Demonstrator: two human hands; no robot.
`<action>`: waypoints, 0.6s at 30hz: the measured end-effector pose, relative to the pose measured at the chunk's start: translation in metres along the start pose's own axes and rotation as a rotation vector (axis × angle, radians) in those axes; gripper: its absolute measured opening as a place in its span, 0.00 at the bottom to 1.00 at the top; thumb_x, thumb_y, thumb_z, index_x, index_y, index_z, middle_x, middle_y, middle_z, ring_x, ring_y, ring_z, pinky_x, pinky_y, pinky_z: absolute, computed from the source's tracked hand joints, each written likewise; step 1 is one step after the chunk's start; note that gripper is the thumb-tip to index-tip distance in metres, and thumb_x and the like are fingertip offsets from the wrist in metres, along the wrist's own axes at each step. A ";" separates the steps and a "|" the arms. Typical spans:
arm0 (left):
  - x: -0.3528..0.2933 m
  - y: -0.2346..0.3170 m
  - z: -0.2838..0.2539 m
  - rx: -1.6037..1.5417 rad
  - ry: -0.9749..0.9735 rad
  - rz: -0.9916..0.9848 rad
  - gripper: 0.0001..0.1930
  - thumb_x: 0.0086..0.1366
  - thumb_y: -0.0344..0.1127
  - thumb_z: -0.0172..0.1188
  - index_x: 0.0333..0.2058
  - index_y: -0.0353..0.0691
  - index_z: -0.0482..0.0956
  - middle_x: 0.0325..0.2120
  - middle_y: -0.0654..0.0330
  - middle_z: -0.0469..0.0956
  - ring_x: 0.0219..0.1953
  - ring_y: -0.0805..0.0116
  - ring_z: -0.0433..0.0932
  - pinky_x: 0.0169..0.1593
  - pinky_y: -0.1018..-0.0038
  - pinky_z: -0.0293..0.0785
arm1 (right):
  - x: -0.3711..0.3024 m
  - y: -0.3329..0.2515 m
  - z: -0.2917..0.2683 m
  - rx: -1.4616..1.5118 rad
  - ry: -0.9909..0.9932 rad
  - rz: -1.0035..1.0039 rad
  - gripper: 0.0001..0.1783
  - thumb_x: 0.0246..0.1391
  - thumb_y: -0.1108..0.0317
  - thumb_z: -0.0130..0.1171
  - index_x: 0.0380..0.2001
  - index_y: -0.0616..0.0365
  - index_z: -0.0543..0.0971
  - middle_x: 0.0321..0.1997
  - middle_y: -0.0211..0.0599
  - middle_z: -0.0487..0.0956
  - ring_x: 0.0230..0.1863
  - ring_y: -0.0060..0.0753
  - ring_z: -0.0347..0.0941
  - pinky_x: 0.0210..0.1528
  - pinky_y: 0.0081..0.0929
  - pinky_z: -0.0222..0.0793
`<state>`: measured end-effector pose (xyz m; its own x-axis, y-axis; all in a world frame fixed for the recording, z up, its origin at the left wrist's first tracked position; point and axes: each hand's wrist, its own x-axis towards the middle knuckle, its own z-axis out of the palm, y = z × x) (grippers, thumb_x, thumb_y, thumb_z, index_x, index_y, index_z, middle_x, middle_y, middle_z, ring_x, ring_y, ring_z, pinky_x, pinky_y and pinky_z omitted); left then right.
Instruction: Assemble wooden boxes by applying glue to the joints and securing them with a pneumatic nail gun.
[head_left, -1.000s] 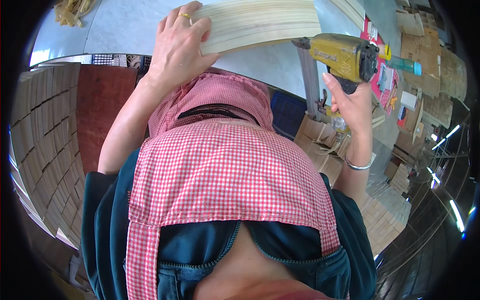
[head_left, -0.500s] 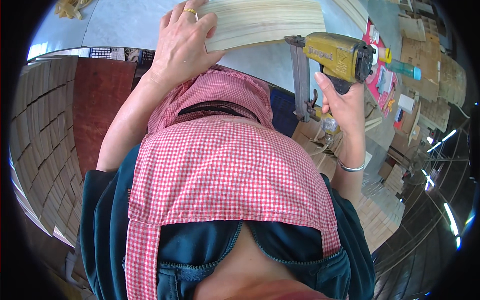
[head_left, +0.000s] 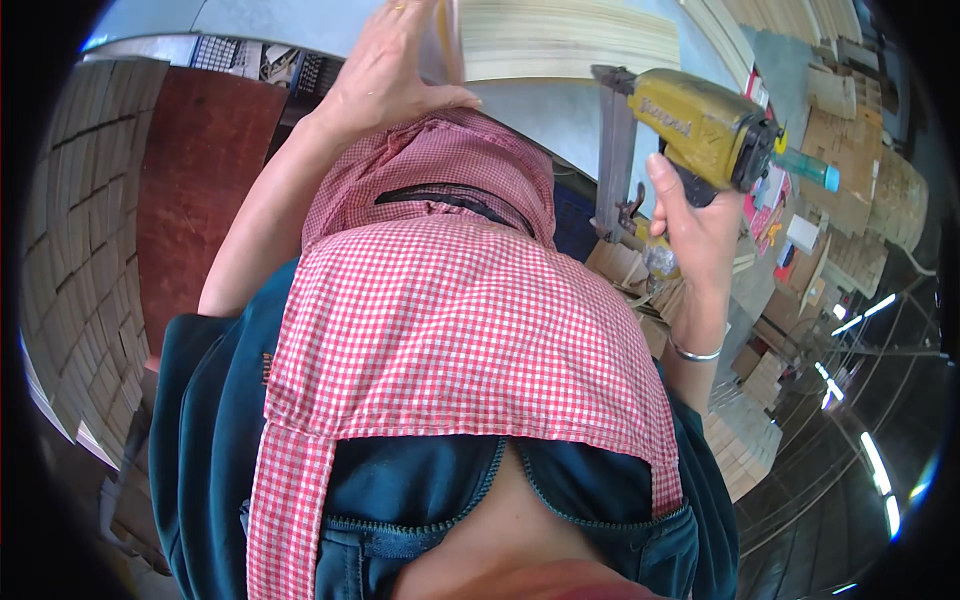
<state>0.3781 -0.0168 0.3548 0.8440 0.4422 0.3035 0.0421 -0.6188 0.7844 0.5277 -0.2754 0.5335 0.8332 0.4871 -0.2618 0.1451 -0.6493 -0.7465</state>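
A woodworking shop: stacked wood sheets, yellow nail gun.

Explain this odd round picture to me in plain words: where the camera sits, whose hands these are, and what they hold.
The camera sits on the person's head and looks down, with a very wide lens, so the picture is round and straight edges bend near the rim. There is no machine here, only a person's two bare hands. The red-and-white checked cloth and the dark blue jacket that fill the middle are the person's own clothes, seen from above.

The left hand reaches forward and rests flat on a pale stack of thin wood sheets lying on a grey work surface. The right hand has a closed grip on the handle of a yellow nail gun, held near the edge of that stack. More stacked wood pieces lie at the left, and boxes and scraps at the right.
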 end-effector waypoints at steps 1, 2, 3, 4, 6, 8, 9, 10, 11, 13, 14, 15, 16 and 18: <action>0.002 0.002 0.001 0.006 -0.025 -0.050 0.61 0.45 0.47 0.80 0.71 0.32 0.51 0.69 0.36 0.55 0.74 0.41 0.52 0.74 0.49 0.54 | -0.003 -0.004 0.002 -0.025 -0.049 -0.001 0.12 0.56 0.66 0.72 0.33 0.64 0.82 0.20 0.29 0.78 0.13 0.18 0.66 0.15 0.16 0.61; 0.004 0.004 0.003 0.009 -0.057 -0.094 0.62 0.45 0.47 0.80 0.72 0.31 0.49 0.69 0.36 0.56 0.74 0.41 0.53 0.73 0.49 0.54 | -0.008 -0.006 0.007 -0.048 -0.092 0.001 0.12 0.56 0.66 0.72 0.34 0.65 0.82 0.22 0.31 0.80 0.14 0.20 0.69 0.16 0.17 0.64; 0.006 0.007 0.004 0.011 -0.088 -0.139 0.63 0.45 0.47 0.80 0.72 0.30 0.48 0.69 0.36 0.57 0.73 0.41 0.54 0.73 0.49 0.55 | -0.012 -0.008 0.011 -0.071 -0.134 0.003 0.12 0.56 0.67 0.72 0.35 0.65 0.83 0.24 0.32 0.81 0.16 0.22 0.72 0.18 0.18 0.66; 0.006 0.007 0.004 0.012 -0.119 -0.184 0.64 0.45 0.47 0.80 0.73 0.30 0.46 0.69 0.36 0.57 0.73 0.40 0.55 0.73 0.49 0.55 | -0.015 -0.010 0.016 -0.094 -0.177 0.006 0.12 0.56 0.67 0.71 0.37 0.65 0.83 0.26 0.34 0.83 0.18 0.23 0.74 0.20 0.19 0.68; 0.005 0.006 0.002 0.005 -0.116 -0.198 0.64 0.45 0.46 0.80 0.73 0.30 0.47 0.68 0.36 0.58 0.73 0.40 0.55 0.73 0.50 0.55 | -0.018 -0.014 0.028 -0.115 -0.203 -0.037 0.12 0.56 0.68 0.71 0.38 0.65 0.83 0.28 0.35 0.84 0.21 0.25 0.77 0.22 0.20 0.71; 0.004 0.004 0.000 -0.014 -0.129 -0.206 0.63 0.45 0.46 0.79 0.72 0.30 0.47 0.68 0.36 0.58 0.72 0.40 0.56 0.73 0.50 0.55 | -0.022 -0.018 0.039 -0.146 -0.232 -0.112 0.13 0.56 0.69 0.71 0.41 0.65 0.83 0.33 0.39 0.86 0.28 0.30 0.81 0.28 0.23 0.75; 0.002 0.002 -0.002 -0.025 -0.137 -0.209 0.63 0.45 0.46 0.79 0.72 0.30 0.48 0.68 0.36 0.59 0.72 0.40 0.56 0.73 0.51 0.55 | -0.023 -0.019 0.043 -0.161 -0.245 -0.149 0.13 0.56 0.70 0.71 0.42 0.65 0.83 0.36 0.41 0.87 0.31 0.32 0.84 0.31 0.24 0.78; 0.002 0.003 -0.002 -0.029 -0.132 -0.212 0.63 0.45 0.46 0.79 0.72 0.30 0.48 0.68 0.36 0.59 0.72 0.40 0.56 0.73 0.51 0.55 | -0.023 -0.021 0.045 -0.168 -0.249 -0.150 0.13 0.56 0.70 0.71 0.42 0.65 0.83 0.36 0.41 0.87 0.31 0.32 0.84 0.31 0.24 0.78; 0.002 0.003 -0.002 -0.025 -0.125 -0.202 0.63 0.45 0.46 0.79 0.72 0.30 0.48 0.68 0.36 0.59 0.72 0.40 0.57 0.73 0.51 0.55 | -0.023 -0.023 0.047 -0.166 -0.248 -0.142 0.14 0.56 0.70 0.71 0.43 0.65 0.83 0.38 0.42 0.87 0.33 0.34 0.84 0.33 0.25 0.78; 0.002 0.003 -0.001 -0.017 -0.114 -0.180 0.62 0.45 0.46 0.79 0.72 0.30 0.49 0.67 0.36 0.60 0.72 0.40 0.57 0.73 0.51 0.55 | -0.023 -0.026 0.049 -0.161 -0.243 -0.124 0.15 0.56 0.70 0.70 0.44 0.65 0.82 0.42 0.44 0.87 0.38 0.37 0.85 0.38 0.28 0.80; 0.003 0.003 -0.001 -0.013 -0.110 -0.169 0.62 0.45 0.46 0.79 0.72 0.30 0.49 0.67 0.36 0.60 0.71 0.40 0.58 0.73 0.51 0.55 | -0.023 -0.027 0.050 -0.158 -0.241 -0.115 0.15 0.56 0.71 0.70 0.45 0.66 0.82 0.44 0.45 0.87 0.41 0.39 0.86 0.40 0.29 0.80; 0.003 0.003 -0.002 -0.015 -0.107 -0.170 0.62 0.45 0.46 0.79 0.72 0.30 0.49 0.67 0.36 0.60 0.71 0.40 0.58 0.73 0.51 0.55 | -0.024 -0.028 0.051 -0.161 -0.242 -0.115 0.15 0.56 0.71 0.70 0.45 0.66 0.82 0.44 0.45 0.87 0.41 0.39 0.86 0.40 0.29 0.80; 0.002 0.003 -0.003 -0.018 -0.105 -0.161 0.62 0.45 0.46 0.79 0.72 0.30 0.49 0.67 0.36 0.60 0.71 0.40 0.58 0.73 0.51 0.56 | -0.024 -0.028 0.053 -0.167 -0.244 -0.100 0.16 0.56 0.71 0.70 0.46 0.65 0.82 0.44 0.45 0.87 0.41 0.39 0.86 0.40 0.29 0.80; 0.001 0.004 -0.004 -0.025 -0.101 -0.143 0.62 0.45 0.45 0.79 0.72 0.30 0.49 0.67 0.36 0.61 0.71 0.40 0.58 0.73 0.51 0.56 | -0.026 -0.029 0.054 -0.177 -0.248 -0.068 0.16 0.56 0.71 0.70 0.47 0.65 0.82 0.44 0.45 0.87 0.41 0.39 0.85 0.40 0.28 0.80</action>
<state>0.3771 -0.0159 0.3610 0.8799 0.4562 0.1326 0.1537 -0.5375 0.8291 0.4726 -0.2380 0.5285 0.6660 0.6465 -0.3721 0.3052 -0.6913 -0.6549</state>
